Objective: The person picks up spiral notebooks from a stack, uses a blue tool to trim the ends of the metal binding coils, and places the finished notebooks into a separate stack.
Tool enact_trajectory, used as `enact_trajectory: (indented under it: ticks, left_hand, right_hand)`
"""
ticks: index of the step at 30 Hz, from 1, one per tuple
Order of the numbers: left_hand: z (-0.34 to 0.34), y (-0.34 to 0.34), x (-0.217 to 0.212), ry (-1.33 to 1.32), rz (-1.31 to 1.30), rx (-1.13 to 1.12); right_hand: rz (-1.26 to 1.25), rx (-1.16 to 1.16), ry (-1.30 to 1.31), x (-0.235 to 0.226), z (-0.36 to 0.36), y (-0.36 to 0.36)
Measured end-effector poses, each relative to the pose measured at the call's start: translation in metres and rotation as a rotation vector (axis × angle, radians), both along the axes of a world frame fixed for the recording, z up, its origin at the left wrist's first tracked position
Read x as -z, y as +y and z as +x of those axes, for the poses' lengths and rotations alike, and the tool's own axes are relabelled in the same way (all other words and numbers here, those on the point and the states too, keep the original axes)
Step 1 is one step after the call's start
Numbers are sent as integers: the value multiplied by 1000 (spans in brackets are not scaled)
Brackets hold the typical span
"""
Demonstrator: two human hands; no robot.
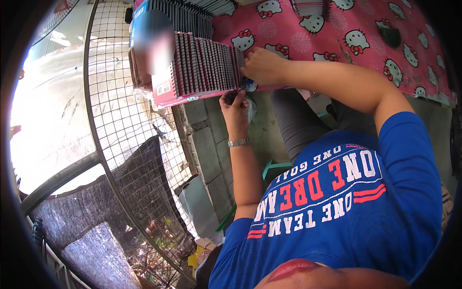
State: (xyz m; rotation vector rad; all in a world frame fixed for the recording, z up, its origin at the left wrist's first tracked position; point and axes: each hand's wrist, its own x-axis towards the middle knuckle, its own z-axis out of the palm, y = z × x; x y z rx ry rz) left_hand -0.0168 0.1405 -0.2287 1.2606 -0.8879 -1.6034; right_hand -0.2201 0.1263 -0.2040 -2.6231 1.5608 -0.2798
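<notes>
The right hand (262,66) lies knuckles up on the pink patterned tablecloth (365,29), its fingers curled together and pressed against the near end of a long row of small striped packets (207,65). The forearm runs back from it across the cloth to a bent elbow in a blue sleeve. The left hand (235,107) is raised just below the edge of that same row, palm toward the packets, fingers bunched and pinching something small and dark with a bit of clear plastic; what it is cannot be made out. A metal bracelet (239,142) sits on that wrist, and the forearm drops straight down toward the blue shirt (337,202). The packets stand on edge, overlapping. A second row of packets (187,14) lies beyond the first. A wire mesh panel (125,125) stands to the left of the packets
</notes>
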Motion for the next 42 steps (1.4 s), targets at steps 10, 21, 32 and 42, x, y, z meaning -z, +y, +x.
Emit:
enact_trajectory:
  ticks: [10, 21, 32, 42]
  left_hand:
    - [-1, 0, 3, 8, -47, 0]
    - [-2, 0, 10, -42, -25, -6]
    - [3, 0, 19, 2, -18, -44]
    - [-1, -2, 34, -35, 0, -24]
  right_hand:
    - [-415, -1, -95, 20, -7, 3]
    - [-401, 12, -88, 24, -14, 8]
    - [-253, 70, -142, 37, -13, 8]
    - [97, 130, -69, 33, -9, 9]
